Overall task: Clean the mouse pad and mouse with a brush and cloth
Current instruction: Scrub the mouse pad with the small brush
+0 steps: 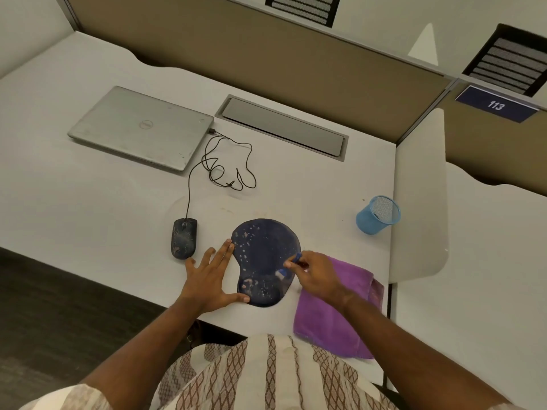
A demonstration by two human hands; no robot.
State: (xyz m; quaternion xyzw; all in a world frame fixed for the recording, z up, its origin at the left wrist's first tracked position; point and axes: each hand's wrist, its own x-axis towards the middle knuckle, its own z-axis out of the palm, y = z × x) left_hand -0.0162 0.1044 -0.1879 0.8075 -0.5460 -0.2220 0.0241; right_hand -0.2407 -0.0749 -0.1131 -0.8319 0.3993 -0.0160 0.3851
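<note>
Well, near the front edge of the pale, smooth bench point(88, 202) lies the mouse pad point(263, 253), a dark navy, rounded piece with a raised wrist rest at its near end and pale specks scattered over its surface. The left hand point(207, 279) lies flat with fingers spread and straight, fingertips and thumb touching the pad's left rim. The right hand point(318, 276) is curled around a small blue brush point(297, 258) over the pad's right side; the bristle end is blurred. Under that wrist, just right of the pad, a fuzzy purple cloth point(334, 318) lies folded and hangs slightly over the near edge. Left of the pad, apart from it, sits the mouse point(184, 238), a dark oval, dusty and smudged, and its thin black cable point(225, 170) loops loosely away to a closed silver laptop point(142, 125) at far left. To the right lies a blue mesh cup point(379, 215), tipped over.
</note>
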